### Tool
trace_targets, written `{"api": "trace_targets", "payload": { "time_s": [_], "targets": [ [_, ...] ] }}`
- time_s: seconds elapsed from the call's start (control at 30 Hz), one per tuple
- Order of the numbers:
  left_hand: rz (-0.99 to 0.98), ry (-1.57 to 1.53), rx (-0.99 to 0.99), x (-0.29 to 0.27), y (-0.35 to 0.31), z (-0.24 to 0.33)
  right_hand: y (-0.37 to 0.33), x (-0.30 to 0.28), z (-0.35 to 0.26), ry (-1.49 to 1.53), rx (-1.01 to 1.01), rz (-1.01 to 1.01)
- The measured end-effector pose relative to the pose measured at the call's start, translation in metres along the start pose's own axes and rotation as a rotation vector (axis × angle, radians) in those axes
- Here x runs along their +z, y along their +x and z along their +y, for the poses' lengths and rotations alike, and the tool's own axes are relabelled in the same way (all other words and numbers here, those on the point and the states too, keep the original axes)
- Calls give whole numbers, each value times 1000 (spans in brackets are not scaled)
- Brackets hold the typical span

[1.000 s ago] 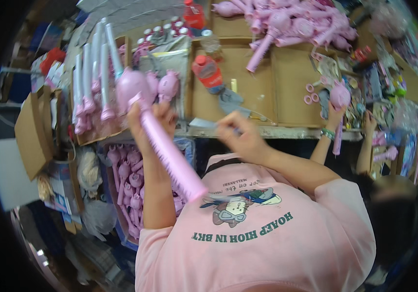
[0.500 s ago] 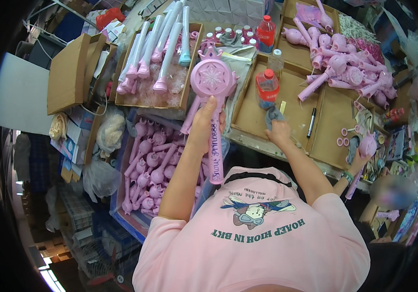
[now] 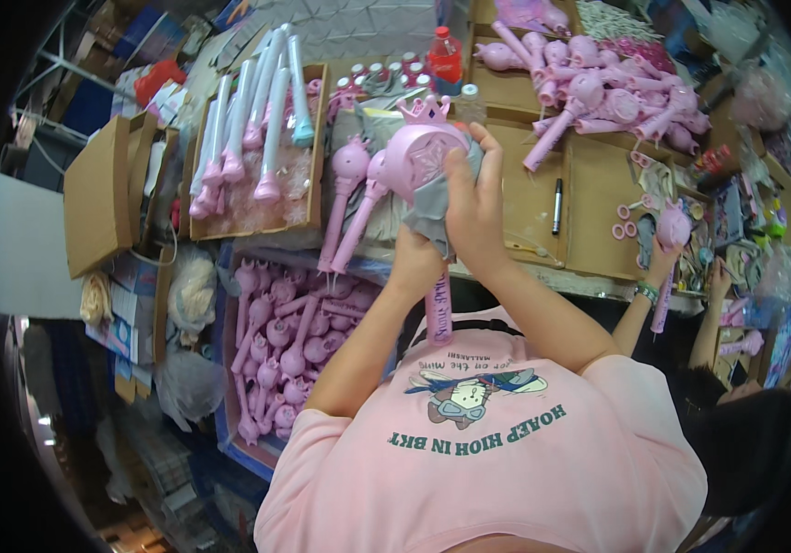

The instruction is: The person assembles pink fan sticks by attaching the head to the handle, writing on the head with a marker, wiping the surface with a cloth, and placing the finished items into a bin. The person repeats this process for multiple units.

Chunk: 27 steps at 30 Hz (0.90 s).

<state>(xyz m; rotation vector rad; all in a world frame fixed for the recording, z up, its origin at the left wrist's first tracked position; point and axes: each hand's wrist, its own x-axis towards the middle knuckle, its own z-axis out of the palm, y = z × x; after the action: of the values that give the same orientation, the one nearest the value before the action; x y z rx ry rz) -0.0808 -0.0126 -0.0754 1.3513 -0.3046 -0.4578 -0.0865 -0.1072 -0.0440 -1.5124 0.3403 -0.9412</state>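
Observation:
A pink toy wand (image 3: 403, 158) with a crown on top and a snowflake on its round head is held upright in front of me. My left hand (image 3: 421, 263) is closed round its handle just below the head, and dark lettering shows on the handle beneath. My right hand (image 3: 476, 198) presses a grey cloth (image 3: 429, 208) against the head's right side, with the thumb on the front. Some of the cloth is hidden under the fingers. Two more pink wands (image 3: 349, 172) lie just left of the held one, on the table's cloth and papers.
A blue-rimmed crate (image 3: 228, 429) of pink wands stands lower left. Behind it, a cardboard tray (image 3: 316, 147) holds pale-tubed wands. Red-capped bottle (image 3: 445, 64), marker (image 3: 557, 206) and scissors (image 3: 633, 205) lie farther right, beyond which wands are heaped. At right, a co-worker's hand (image 3: 661, 263) holds a wand.
My right hand has brought the grey cloth from the cardboard tray to the wand's head. The wand has turned and its head tilts. The view has shifted somewhat.

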Motion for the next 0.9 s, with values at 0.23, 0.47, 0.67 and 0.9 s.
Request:
{"api": "trace_targets", "payload": {
  "time_s": [0.23,0.47,0.67,0.9],
  "targets": [
    [-672,-535,-663,-3,3,31,13,-46,26,1126,845,-343],
    [-153,30,134,9,-1,49,16,-63,28,561,667,224],
    [-396,-111,-203,-1,6,48,4,-60,-12,116,-240,91],
    [-206,-52,-39,15,0,46,12,-42,-35,-283,-793,-210]
  ]
}}
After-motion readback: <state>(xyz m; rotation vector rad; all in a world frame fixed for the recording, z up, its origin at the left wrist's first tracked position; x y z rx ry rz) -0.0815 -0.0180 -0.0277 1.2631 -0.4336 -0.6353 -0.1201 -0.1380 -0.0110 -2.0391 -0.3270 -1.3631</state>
